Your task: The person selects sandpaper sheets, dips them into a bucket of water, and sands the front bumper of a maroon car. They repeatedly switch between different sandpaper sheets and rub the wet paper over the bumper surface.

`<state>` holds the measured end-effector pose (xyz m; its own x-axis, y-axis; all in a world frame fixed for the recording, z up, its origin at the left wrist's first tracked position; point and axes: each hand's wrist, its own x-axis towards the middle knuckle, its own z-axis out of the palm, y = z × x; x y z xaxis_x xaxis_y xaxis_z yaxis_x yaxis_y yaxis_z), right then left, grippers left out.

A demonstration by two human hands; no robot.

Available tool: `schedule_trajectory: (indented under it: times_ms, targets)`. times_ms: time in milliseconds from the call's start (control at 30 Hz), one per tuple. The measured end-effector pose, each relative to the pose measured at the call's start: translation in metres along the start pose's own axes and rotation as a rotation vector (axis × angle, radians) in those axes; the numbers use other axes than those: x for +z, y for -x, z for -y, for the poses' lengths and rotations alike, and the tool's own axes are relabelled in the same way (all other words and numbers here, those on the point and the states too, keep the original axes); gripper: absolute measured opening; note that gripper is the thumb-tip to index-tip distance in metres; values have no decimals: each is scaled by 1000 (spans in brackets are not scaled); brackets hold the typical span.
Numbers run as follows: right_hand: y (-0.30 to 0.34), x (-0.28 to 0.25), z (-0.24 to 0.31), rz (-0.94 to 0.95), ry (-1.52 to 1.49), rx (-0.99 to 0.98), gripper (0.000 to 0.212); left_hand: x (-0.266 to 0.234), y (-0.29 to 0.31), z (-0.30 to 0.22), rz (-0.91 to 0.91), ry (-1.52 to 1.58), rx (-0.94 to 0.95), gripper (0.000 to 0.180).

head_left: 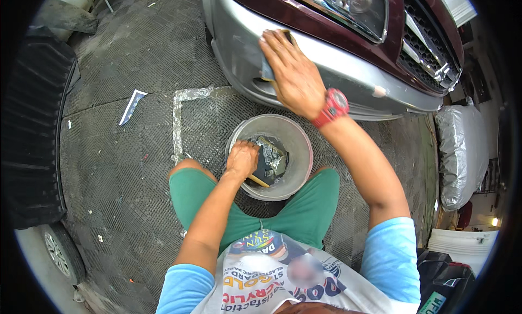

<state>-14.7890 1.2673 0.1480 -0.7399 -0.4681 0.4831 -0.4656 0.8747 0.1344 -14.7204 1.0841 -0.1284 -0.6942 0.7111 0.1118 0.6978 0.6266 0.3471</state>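
My right hand (296,77) lies with its fingers over a piece of sandpaper (267,70), pressed to the silver-grey car bumper (239,47); a grey-blue edge shows beside the palm and a dark edge past the fingertips. A red watch (333,106) sits on that wrist. Between my knees stands a grey plastic bucket (304,164). My left hand (243,159) reaches over its left rim, fingers curled down and closed; what they hold is hidden. Dark water (276,151) and a dark flat piece lie beside them, with a yellowish strip (258,180) near the bucket's front wall.
Above the bumper are the car's maroon panel (261,4), headlight (356,1) and grille (421,42). Scraps, one a blue-and-white piece (131,107), lie on the patterned floor (119,167). A black ribbed panel (32,129) and a wheel (62,253) stand left; a silver-wrapped bundle (462,156), right.
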Motion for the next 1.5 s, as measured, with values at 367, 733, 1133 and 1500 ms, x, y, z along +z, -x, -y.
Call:
schedule_trajectory:
  times_ms: [367, 733, 1133, 1500]
  targets:
    - [11, 9, 2, -23, 22, 31, 72, 5, -4, -2, -22, 34, 29, 17]
    - [28, 14, 2, -29, 14, 158, 82, 8, -2, 4, -21, 30, 0, 15]
    - [38, 15, -7, -104, 45, 214, 76, 12, -1, 8, -28, 0, -9, 15]
    - [55, 1, -5, -5, 33, 177, 88, 12, -2, 7, -20, 27, -4, 16]
